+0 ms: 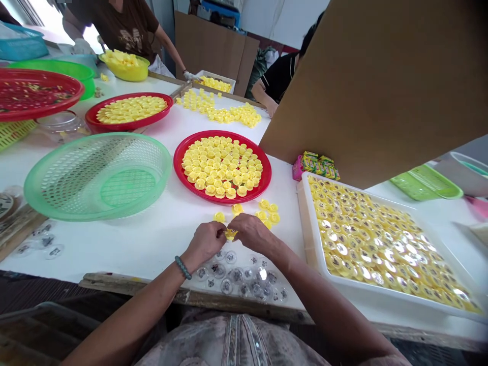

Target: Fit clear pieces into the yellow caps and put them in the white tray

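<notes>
My left hand (208,240) and my right hand (253,234) meet over the white table, fingers pinched on one small yellow plastic piece (231,234). A dark printed mark shows on it, and my fingertips partly cover it. Just beyond my hands lie several loose yellow cup-shaped pieces (263,215). Closer to me is a spread of clear round plastic covers (236,275) with dark printed figures, partly under my wrists. A red round tray (268,179) full of yellow cup-shaped pieces sits straight ahead. A beaded bracelet circles my left wrist.
Left stands a green perforated basket (46,190); to the right, a white tray (316,244) packed with covered yellow pieces. A large cardboard sheet (366,91) leans in from the right, behind small colourful packets (318,165). Two people (127,30) work across the table near another red tray (91,119).
</notes>
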`<state>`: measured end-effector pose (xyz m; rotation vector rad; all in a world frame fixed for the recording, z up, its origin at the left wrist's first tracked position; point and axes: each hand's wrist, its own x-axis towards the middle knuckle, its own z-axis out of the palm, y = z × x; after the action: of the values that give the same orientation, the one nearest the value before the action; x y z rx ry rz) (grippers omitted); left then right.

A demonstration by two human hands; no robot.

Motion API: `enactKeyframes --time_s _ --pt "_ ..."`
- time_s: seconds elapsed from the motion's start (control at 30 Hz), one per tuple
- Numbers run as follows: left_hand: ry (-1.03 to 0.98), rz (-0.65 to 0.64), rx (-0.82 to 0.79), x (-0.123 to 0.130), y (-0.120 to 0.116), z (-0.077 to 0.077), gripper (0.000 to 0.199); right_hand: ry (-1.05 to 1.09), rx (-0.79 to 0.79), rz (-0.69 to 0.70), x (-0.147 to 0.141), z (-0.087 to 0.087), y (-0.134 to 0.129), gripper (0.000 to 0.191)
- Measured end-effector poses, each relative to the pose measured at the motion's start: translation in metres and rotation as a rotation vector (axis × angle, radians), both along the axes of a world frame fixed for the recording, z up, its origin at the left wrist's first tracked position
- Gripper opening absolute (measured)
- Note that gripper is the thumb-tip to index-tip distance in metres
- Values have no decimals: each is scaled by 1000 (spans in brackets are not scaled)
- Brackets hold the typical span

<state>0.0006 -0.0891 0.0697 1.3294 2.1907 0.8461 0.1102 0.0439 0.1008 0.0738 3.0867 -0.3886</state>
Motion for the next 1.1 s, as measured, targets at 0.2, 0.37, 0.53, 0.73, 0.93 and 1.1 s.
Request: enactKeyframes --time_s 0.2,0.37,0.53,0.73,0.93,1.1 --pt "-199 24 17 1 -11 -1 18 23 -65 -58 8 -8 -10 17" --pt "-233 26 28 -1 -11 -4 20 49 -69 -118 9 -12 -17 22" --pt "-226 24 50 -3 -9 -7 21 58 -95 -124 12 -14 -20 22" --pt "-233 24 64 -4 -7 -4 20 96 -106 -242 15 -15 -23 16" --pt "-241 16 54 -5 -4 -5 21 96 -176 -132 15 -17 -18 20" --pt "-290 9 54 -5 -1 -5 20 105 -146 -83 19 -17 -17 12"
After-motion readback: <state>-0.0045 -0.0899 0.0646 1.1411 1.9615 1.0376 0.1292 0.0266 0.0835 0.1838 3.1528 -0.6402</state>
